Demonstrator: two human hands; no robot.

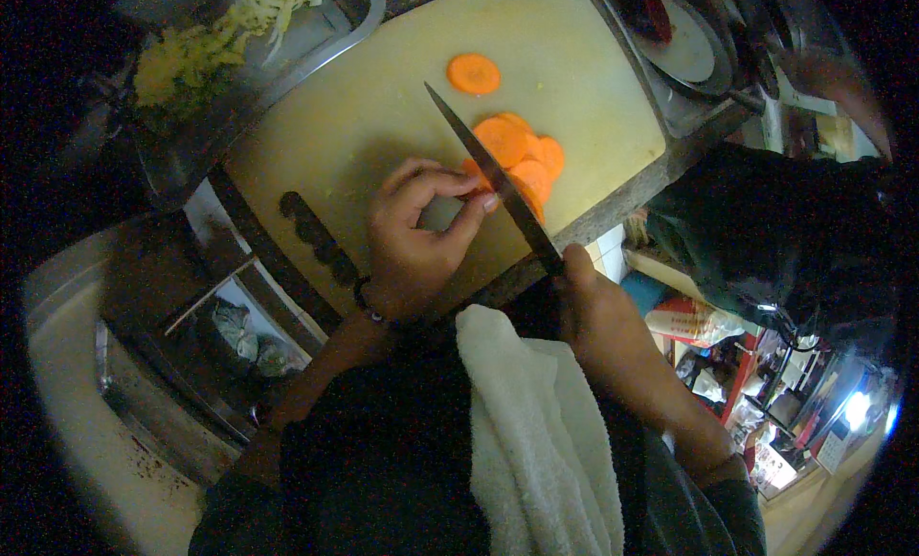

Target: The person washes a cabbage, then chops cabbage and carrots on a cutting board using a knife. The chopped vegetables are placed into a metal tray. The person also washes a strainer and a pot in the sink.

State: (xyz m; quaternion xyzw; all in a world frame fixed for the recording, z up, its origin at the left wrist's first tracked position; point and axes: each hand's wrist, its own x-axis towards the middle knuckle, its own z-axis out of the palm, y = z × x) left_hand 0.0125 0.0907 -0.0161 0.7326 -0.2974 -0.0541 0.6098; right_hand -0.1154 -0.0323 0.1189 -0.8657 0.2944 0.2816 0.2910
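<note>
My right hand (599, 308) grips a long kitchen knife (495, 168). Its blade slants up and left over a cluster of orange carrot slices (528, 150) on a pale cutting board (596, 75). With thumb and fingertips, my left hand (423, 233) pinches a small carrot piece (468, 168) right beside the blade; most of that piece is hidden by the fingers. One single carrot slice (474, 73) lies apart, beyond the knife tip. Left of my left hand, the dark handle of another tool (316, 236) rests on the board, its far end hidden by my wrist.
Shredded pale vegetable (194, 64) sits by a metal tray (344, 36) at upper left. A round dish (689, 46) stands at upper right. Another person in dark clothing (775, 233) is close on the right. A white towel (538, 427) hangs at my front.
</note>
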